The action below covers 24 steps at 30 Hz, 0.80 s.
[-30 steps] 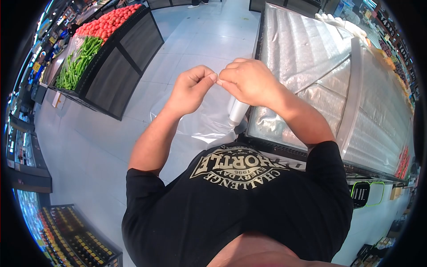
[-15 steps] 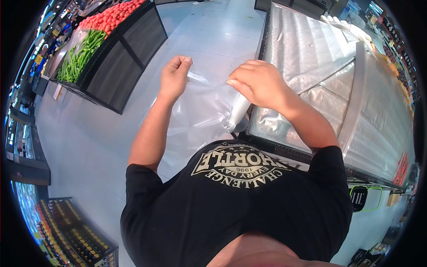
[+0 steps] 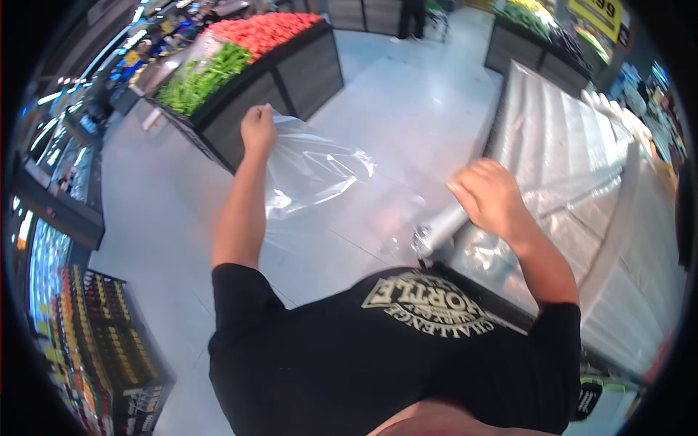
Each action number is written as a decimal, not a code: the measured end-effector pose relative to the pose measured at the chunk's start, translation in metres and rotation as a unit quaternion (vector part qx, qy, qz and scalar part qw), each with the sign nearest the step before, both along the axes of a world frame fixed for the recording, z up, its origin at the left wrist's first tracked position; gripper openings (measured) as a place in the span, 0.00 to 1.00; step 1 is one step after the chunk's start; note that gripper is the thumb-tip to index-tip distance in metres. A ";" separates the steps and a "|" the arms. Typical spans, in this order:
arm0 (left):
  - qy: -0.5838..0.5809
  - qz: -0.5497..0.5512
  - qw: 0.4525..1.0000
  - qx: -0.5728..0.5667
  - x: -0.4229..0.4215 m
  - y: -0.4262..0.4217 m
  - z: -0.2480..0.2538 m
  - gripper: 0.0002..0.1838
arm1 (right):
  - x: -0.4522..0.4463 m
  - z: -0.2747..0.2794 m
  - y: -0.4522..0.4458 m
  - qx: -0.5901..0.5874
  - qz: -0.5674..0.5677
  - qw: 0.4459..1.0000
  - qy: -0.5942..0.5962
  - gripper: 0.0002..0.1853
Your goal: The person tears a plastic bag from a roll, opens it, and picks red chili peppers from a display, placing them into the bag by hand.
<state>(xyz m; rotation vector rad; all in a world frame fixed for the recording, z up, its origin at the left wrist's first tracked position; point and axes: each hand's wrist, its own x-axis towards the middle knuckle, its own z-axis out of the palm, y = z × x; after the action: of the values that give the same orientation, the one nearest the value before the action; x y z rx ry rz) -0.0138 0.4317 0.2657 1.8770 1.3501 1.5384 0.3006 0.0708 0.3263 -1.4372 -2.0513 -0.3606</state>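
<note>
My left hand (image 3: pixel 259 132) is closed in a pinch on the top edge of a clear plastic bag (image 3: pixel 309 167). The bag trails from my fingers to the right, spread out above the floor. My right hand (image 3: pixel 487 198) is held above the corner of the display stand, its fingers curled in against the thumb and somewhat blurred. No film shows coming from it. Just below and left of this hand is a roll of plastic bags (image 3: pixel 441 231), mounted at the stand's edge. Between the roll and the held bag there is a visible gap.
The display stand (image 3: pixel 560 196) on my right is covered with silvery sheeting. Ahead to the left, a dark bin holds red tomatoes (image 3: pixel 265 35) and green peppers (image 3: pixel 206 78). A shelf of packaged goods (image 3: pixel 109 334) stands at lower left. A person's legs (image 3: pixel 411 19) show far ahead.
My hands have moved apart, the bag going left with my left hand, away from the roll. My right hand has drawn back to the right. The view has turned, showing more bins ahead.
</note>
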 end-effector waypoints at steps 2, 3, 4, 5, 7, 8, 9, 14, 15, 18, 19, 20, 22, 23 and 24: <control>-0.073 0.009 0.997 -0.021 -0.019 -0.001 0.013 0.15 | -0.003 0.002 -0.001 0.006 0.005 1.000 -0.007 0.06; -0.121 -0.009 0.992 -0.031 -0.023 -0.013 0.025 0.15 | -0.005 0.004 -0.003 -0.016 -0.007 1.000 0.002 0.06; -0.168 -0.031 0.984 -0.045 -0.024 -0.031 0.036 0.14 | -0.007 0.005 -0.004 -0.042 -0.024 0.999 0.012 0.06; -0.171 -0.030 0.984 -0.040 -0.025 -0.046 0.044 0.14 | -0.011 0.006 -0.005 -0.039 -0.021 0.999 0.009 0.06; -0.231 -0.097 0.967 -0.039 -0.023 -0.075 0.055 0.13 | -0.020 0.006 -0.009 -0.013 -0.043 0.999 0.029 0.10; -0.235 -0.098 0.966 -0.037 -0.022 -0.087 0.059 0.13 | -0.025 0.007 -0.008 -0.011 -0.044 0.999 0.026 0.10; -0.239 -0.132 0.962 -0.017 -0.021 -0.101 0.058 0.12 | -0.030 0.006 -0.010 -0.002 -0.048 0.999 0.019 0.12; -0.256 -0.249 0.934 0.024 -0.024 -0.165 0.060 0.10 | -0.059 -0.006 -0.019 -0.005 -0.048 0.999 0.013 0.21; -0.272 -0.295 0.916 0.016 -0.024 -0.174 0.057 0.10 | -0.067 -0.011 -0.018 -0.010 -0.025 0.997 0.076 0.23; -0.302 -0.385 0.872 -0.014 -0.022 -0.198 0.051 0.10 | -0.087 -0.028 -0.016 -0.050 -0.014 0.984 0.168 0.29; -0.319 -0.424 0.847 -0.032 -0.022 -0.205 0.049 0.10 | -0.093 -0.032 -0.013 -0.068 -0.023 0.979 0.188 0.33; -0.316 -0.463 0.826 -0.057 -0.022 -0.211 0.046 0.09 | -0.098 -0.038 -0.008 -0.087 -0.033 0.974 0.209 0.37; -0.309 -0.512 0.795 -0.098 -0.020 -0.223 0.042 0.08 | -0.104 -0.058 0.003 -0.131 -0.042 0.952 0.272 0.41; -0.289 -0.588 0.746 -0.121 -0.015 -0.227 0.041 0.08 | -0.106 -0.072 0.004 -0.168 -0.053 0.926 0.335 0.46; -0.268 -0.667 0.681 -0.144 -0.008 -0.231 0.039 0.09 | -0.106 -0.084 0.003 -0.164 -0.088 0.920 0.345 0.46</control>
<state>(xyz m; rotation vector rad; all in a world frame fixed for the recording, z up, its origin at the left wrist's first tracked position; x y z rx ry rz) -0.0217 0.2004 0.3046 1.3295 -0.1941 0.7964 0.1942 0.0734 0.2427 -1.6442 -1.4446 0.4026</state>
